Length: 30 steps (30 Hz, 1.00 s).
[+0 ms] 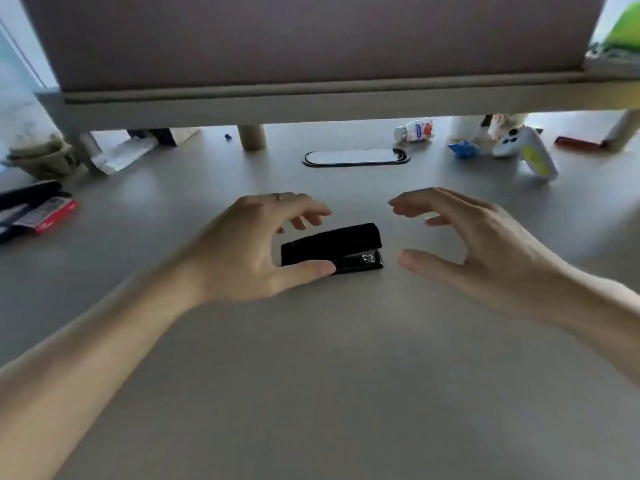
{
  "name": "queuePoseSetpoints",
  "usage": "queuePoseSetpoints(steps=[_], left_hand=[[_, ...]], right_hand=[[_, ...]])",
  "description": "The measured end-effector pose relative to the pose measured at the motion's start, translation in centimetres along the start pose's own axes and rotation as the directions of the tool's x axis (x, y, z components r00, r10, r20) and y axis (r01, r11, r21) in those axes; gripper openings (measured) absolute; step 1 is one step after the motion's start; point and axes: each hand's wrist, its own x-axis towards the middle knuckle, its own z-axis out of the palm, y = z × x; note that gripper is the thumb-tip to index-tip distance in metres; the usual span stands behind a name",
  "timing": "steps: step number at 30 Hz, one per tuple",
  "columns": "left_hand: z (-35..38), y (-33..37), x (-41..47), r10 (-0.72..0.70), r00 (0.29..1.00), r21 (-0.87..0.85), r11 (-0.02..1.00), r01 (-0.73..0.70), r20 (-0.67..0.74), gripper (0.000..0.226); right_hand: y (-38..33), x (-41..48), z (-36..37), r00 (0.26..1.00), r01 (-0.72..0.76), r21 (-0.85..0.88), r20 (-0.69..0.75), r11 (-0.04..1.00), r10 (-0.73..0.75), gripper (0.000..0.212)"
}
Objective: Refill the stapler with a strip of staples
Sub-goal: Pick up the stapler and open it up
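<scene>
Fingers [308,211] of both spread hands flank the black stapler [332,247], no legible writing

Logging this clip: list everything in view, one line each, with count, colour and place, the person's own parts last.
stapler: one, black, closed, desk centre between the hands
desk: one, grey, fills the view
cable port: one, oval, dark-rimmed, behind the stapler
red packet: one, red and white, far left
game controller: one, white, back right
white-and-yellow item: one, beside the controller
blue wrapper: one, back right
small tube: one, white with red and blue, back
left hand: open, thumb at the stapler's near edge
right hand: open, clear of the stapler
</scene>
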Motion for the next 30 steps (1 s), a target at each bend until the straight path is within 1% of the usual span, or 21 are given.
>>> queuePoseSetpoints(steps=[1, 5, 7, 10, 14, 16, 18, 21, 24, 28, 30], left_hand=[[0.6, 0.4, -0.4, -0.002, 0.999, -0.019, 1.0, 0.002, -0.033, 0.064], [2.1, 2.0, -1.0, -0.119, 0.993, -0.045, 0.992, 0.118, -0.015, 0.053], [2.7, 2.3, -0.7, -0.181, 0.983, -0.036, 0.983, 0.179, -0.029, 0.049], [2.9, 2.6, -0.4, -0.224, 0.974, -0.077, 0.972, 0.22, -0.046, 0.031], [2.1, 4.2, -2.4, -0.162, 0.985, -0.142, 0.978, 0.151, -0.067, 0.023], [1.8, 5.3, -4.2, -0.114, 0.992, -0.15, 0.983, 0.105, -0.055, 0.024], [2.0, 6.2, -5.9, -0.088, 0.996, -0.165, 0.983, 0.087, 0.002, 0.027], [2.6, 6.7, -7.4, -0.09, 0.995, -0.179, 0.979, 0.096, 0.039, 0.026], [2.6, 6.7, -7.3, -0.097, 0.995, -0.171, 0.98, 0.098, 0.014, 0.027], [3.2, 8.2, -5.8, -0.06, 0.994, -0.131, 0.99, 0.047, -0.096, 0.041], [4.0, 9.1, -5.0, -0.043, 0.993, -0.131, 0.991, 0.027, -0.114, 0.034]], right_hand=[[-0.1, -1.0, 0.3, 1.0, 0.0, -0.005, -0.009, 1.0, 0.0, 0.074], [-0.9, -4.0, 1.5, 0.996, -0.082, -0.02, 0.036, 0.996, 0.083, 0.079], [-1.3, -4.5, 2.0, 0.992, -0.12, -0.015, 0.031, 0.993, 0.12, 0.079], [-2.2, -5.1, 2.5, 0.985, -0.174, 0.038, -0.002, 0.984, 0.174, 0.074], [-3.4, -5.9, 2.9, 0.976, -0.206, 0.118, -0.05, 0.971, 0.213, 0.073], [-4.0, -6.4, 3.2, 0.982, -0.181, 0.121, -0.03, 0.976, 0.186, 0.074], [-4.7, -7.0, 3.3, 0.988, -0.157, 0.122, 0.008, 0.98, 0.157, 0.073], [-5.5, -7.4, 3.5, 0.988, -0.154, 0.164, 0.042, 0.974, 0.149, 0.061], [-5.6, -7.3, 3.8, 0.989, -0.145, 0.184, 0.029, 0.972, 0.142, 0.054], [-5.5, -7.1, 4.0, 0.987, -0.157, 0.244, 0.02, 0.957, 0.157, 0.058], [-5.4, -7.1, 4.1, 0.985, -0.173, 0.269, 0.025, 0.947, 0.173, 0.063]])
